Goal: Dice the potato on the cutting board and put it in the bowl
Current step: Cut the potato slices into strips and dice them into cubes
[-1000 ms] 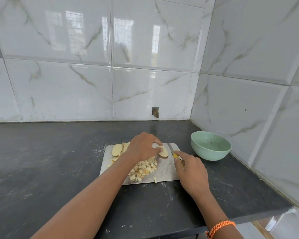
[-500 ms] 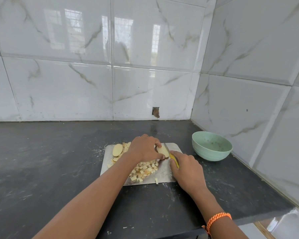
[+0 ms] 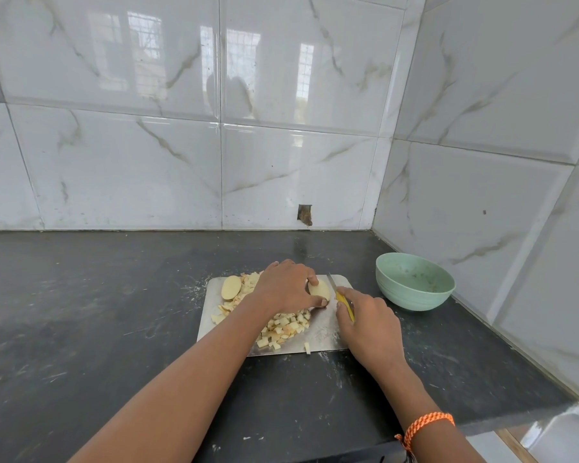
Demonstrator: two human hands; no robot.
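A steel cutting board lies on the dark counter. My left hand pinches a pale potato piece against the board's far right part. Just right of that piece is a knife with a yellow handle, gripped by my right hand, its blade pointing away from me. A heap of diced potato sits mid-board, partly under my left forearm. An oval potato slice lies at the far left corner. The light green bowl stands to the right of the board.
The dark stone counter runs left from the board and ends in a front edge near my right wrist. Tiled walls close the back and right sides, forming a corner behind the bowl. One potato cube lies near the board's front edge.
My right hand has brought the knife left, close against the potato piece. My left hand has closed its grip round that piece. The view has shifted slightly.
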